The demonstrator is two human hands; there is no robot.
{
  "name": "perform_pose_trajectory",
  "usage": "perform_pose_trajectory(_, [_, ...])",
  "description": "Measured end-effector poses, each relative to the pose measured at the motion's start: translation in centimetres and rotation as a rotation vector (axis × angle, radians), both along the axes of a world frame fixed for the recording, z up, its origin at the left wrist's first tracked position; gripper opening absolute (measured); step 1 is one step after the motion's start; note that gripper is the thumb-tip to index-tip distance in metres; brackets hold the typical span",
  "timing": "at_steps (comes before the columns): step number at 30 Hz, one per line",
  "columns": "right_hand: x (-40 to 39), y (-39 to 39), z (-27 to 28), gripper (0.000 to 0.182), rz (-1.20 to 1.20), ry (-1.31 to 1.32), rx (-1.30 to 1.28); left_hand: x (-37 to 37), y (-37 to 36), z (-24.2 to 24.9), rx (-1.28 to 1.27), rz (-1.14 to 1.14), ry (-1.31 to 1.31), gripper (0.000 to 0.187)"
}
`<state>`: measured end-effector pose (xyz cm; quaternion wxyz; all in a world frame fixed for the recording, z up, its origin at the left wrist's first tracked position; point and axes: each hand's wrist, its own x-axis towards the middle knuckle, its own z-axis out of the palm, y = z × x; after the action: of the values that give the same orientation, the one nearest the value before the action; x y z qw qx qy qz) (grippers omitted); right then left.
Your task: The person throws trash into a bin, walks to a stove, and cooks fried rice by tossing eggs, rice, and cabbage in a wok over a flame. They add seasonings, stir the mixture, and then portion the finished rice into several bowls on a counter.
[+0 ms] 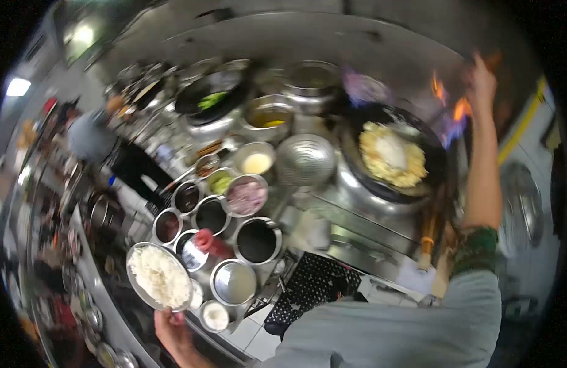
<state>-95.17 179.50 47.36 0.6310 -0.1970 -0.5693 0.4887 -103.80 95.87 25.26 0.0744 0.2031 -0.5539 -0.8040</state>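
My left hand [173, 334] grips the rim of a metal bowl [136, 294] heaped with white rice [159, 274]. Far from it, at the upper right, my right hand [482, 80] is raised near the back wall, to the right of orange and blue flames [456, 116]. It is blurred, and a brownish shape beside it is unclear. Below and left of that hand, a black wok [351, 147] holds a yellowish, egg-like mass [372, 153] with a white mound [391, 150] on top. A wooden handle [428, 236] lies below the wok, near a pale cloth [416, 276].
Several containers stand in the middle, including a bowl of pinkish meat [246, 195], dark liquid [257, 240] and a perforated strainer [305, 160]. Another wok [188, 101] holds green food. A person [93, 138] in a grey top stands at the left, beside crowded counters.
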Motion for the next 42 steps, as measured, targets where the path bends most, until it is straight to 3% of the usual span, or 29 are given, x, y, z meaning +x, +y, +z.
perform_pose_trajectory(1, [-0.6, -3.2, 0.4, 0.028, -0.165, -0.121, -0.045, -0.2, 2.7, -0.2, 0.009, -0.082, -0.053, 0.030])
perform_pose_trajectory(4, [-5.1, 1.1, -7.0, 0.027, -0.103, -0.410, -0.089, -0.9, 17.3, 2.4, -0.009, -0.220, -0.039, 0.025])
perform_pose_trajectory(6, [-7.0, 2.0, -6.6, 0.033, 0.260, -0.155, -0.203, -2.4, 23.5, 1.8, 0.021, -0.338, -0.034, 0.021])
perform_pose_trajectory(9, [-5.4, 4.0, -2.7, 0.037, 0.220, -0.157, -0.115, -4.6, 33.2, 3.0, -0.068, -0.577, 0.019, 0.011])
perform_pose_trajectory(11, [-2.9, 4.0, -3.9, 0.037, 0.121, -0.231, -0.081, -6.2, 38.3, 2.9, -0.147, -0.686, 0.012, 0.011])
perform_pose_trajectory(12, [-2.3, 3.2, -5.4, 0.036, 0.181, -0.182, -0.141, -8.0, 40.8, 1.7, -0.200, -0.750, 0.017, 0.014])
perform_pose_trajectory(14, [-2.4, 3.1, -7.5, 0.035, 0.294, -0.068, -0.219, -9.3, 47.5, 1.8, -0.384, -0.888, 0.266, 0.020])
perform_pose_trajectory(16, [-1.4, 4.6, -8.0, 0.040, 0.437, -0.066, -0.174, -10.0, 53.9, 1.4, -0.935, -0.859, 0.533, 0.019])
perform_pose_trajectory(18, [0.9, 3.3, -5.4, 0.042, 0.446, -0.123, -0.167, -11.8, 60.9, -3.8, -0.898, -0.681, 1.143, 0.023])
perform_pose_trajectory(20, [4.2, -0.6, -0.7, 0.040, 0.265, -0.126, -0.074, -8.9, 65.0, -4.6, -1.185, -0.762, 1.282, 0.025])
perform_pose_trajectory(22, [6.6, -1.3, 2.1, 0.038, 0.365, -0.093, -0.002, -8.1, 67.9, -6.1, -1.475, -1.142, 1.185, 0.024])
perform_pose_trajectory(23, [7.6, -2.2, 3.4, 0.039, 0.383, -0.056, 0.018, -7.8, 69.0, -5.9, -1.560, -1.071, 1.213, 0.021])
perform_pose_trajectory(24, [8.4, -3.4, 4.6, 0.039, 0.398, -0.019, 0.038, -8.5, 70.0, -5.6, -1.469, -0.963, 1.221, 0.020])
perform_pose_trajectory(28, [8.0, -5.3, 7.0, 0.043, 0.440, 0.088, 0.068, -10.8, 69.4, -2.8, -1.228, -0.605, 1.219, 0.018])
perform_pose_trajectory(29, [7.0, -2.2, 5.7, 0.037, 0.570, 0.087, 0.183, -11.4, 69.0, -2.5, -1.135, -0.447, 1.269, 0.017])
perform_pose_trajectory(30, [5.1, -4.1, 4.7, 0.034, 0.361, 0.039, 0.236, -12.1, 68.0, -2.4, -1.084, -0.449, 1.199, 0.016])
perform_pose_trajectory(31, [2.8, -3.5, 2.5, 0.035, 0.141, -0.172, 0.286, -12.8, 66.7, -2.5, -1.033, -0.451, 1.125, 0.015])
perform_pose_trajectory(32, [-0.4, -3.4, -0.3, 0.034, 0.217, -0.225, -0.036, -13.2, 65.2, -2.6, -0.982, -0.451, 1.045, 0.014])
perform_pose_trajectory(33, [-4.7, -0.6, -5.0, 0.031, 0.290, -0.214, -0.017, -12.2, 63.0, -1.3, -0.878, -0.557, 0.741, 0.012])
perform_pose_trajectory(34, [-6.9, 1.2, -6.1, 0.031, 0.261, -0.258, -0.017, -11.2, 60.5, -0.1, -0.759, -0.641, 0.436, 0.011])
perform_pose_trajectory(36, [-9.9, 0.9, -5.6, 0.022, 0.256, -0.462, 0.012, -12.7, 54.6, -1.4, -0.188, -0.657, 0.167, 0.006])
perform_pose_trajectory(38, [-11.4, 0.1, -5.0, 0.024, 0.307, -0.588, 0.058, -13.2, 46.8, -1.5, 0.021, -0.589, 0.072, 0.005])
perform_pose_trajectory(40, [-12.9, 5.2, -9.4, 0.044, 0.255, -0.529, 0.610, -13.5, 38.0, -1.8, 0.175, -0.476, 0.080, 0.015])
perform_pose_trajectory(42, [-11.3, 7.2, -11.8, 0.045, 0.267, -0.556, 0.631, -12.2, 26.7, -1.7, 0.215, -0.264, 0.056, 0.017])
